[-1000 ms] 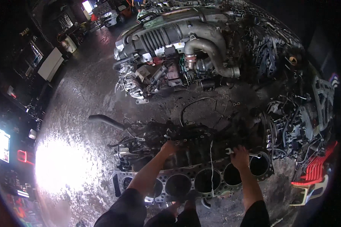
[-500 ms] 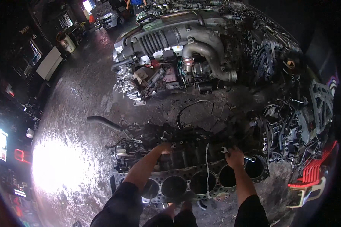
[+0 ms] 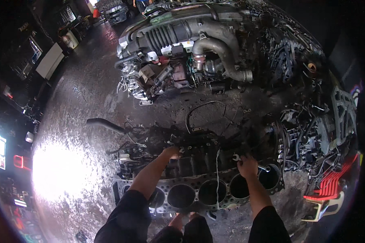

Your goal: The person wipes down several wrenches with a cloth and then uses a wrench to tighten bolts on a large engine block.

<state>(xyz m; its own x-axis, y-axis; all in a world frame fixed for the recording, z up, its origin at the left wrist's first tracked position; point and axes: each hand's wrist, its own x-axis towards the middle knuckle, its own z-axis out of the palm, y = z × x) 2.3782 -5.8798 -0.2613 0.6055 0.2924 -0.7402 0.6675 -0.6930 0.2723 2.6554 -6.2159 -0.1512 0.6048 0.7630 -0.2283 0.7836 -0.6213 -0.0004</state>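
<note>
**Workshop floor, two engines and the hands at one of them**

Floor (image 3: pixel 81 121): dark, wet-looking concrete, with a strong white glare on the person's left; it carries everything listed below.

Far engine (image 3: pixel 182 52): complete unit lying well beyond the person; ribbed black hose along its top, a grey curved pipe (image 3: pixel 223 52) bending down its right side, wiring and small fittings spilling from its left end.

Parts heap (image 3: pixel 312 133): a tangle of cables, brackets and dark metal pieces on the person's right, reaching up along the edge of the view; a red slatted piece (image 3: pixel 332 186) lies at its lower end.

Engine block (image 3: pixel 198 186): stripped, lying directly in front of the person, between the knees and the far engine; a row of round cylinder holes faces up along its near edge; its far side is dark and cluttered with hoses.

Black hose (image 3: pixel 105 125): loose on the floor, just left of the engine block's far corner.

Left hand (image 3: pixel 172 152): resting on the upper far side of the engine block, fingers curled; whether it grips anything cannot be told.

Right hand (image 3: pixel 247 166): closed around the shank of a wrench, at the block's right end, just above the last cylinder hole.

Wrench (image 3: pixel 236 157): small, bright metal, open-ended; its head shows just left of the right hand.
</note>
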